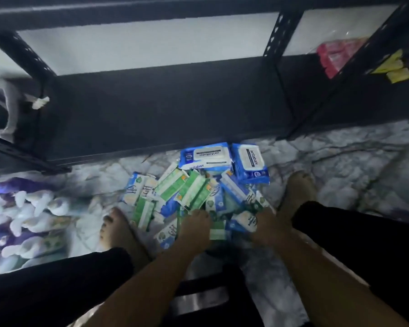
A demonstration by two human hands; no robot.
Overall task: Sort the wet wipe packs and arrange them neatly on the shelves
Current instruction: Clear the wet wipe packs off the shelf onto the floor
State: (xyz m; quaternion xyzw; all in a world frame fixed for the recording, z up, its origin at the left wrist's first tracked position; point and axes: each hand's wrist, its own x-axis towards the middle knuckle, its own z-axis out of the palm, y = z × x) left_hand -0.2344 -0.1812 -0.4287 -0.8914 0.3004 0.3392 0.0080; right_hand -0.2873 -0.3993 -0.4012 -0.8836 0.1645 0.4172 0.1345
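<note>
A loose pile of wet wipe packs [194, 192] lies on the marble floor between my bare feet. Two large blue antabax packs [206, 155] sit at its far edge, with slim green packs [172, 185] and small blue-white packs [236, 192] heaped in front. My left hand [195, 226] reaches into the near side of the pile, fingers curled down around a green pack [217, 232]. At the pile's right side my right hand [266, 228] rests on a small white-blue pack [244, 220]; its fingertips are blurred. The black shelf board [163, 102] just beyond the pile is bare.
Black slotted metal posts [279, 34] frame the shelf. Red packs [333, 55] and yellow packs [397, 70] sit in the right bay. Purple-and-white packs [26, 215] are heaped on the floor at left. My left foot [115, 230] and right foot [298, 190] flank the pile.
</note>
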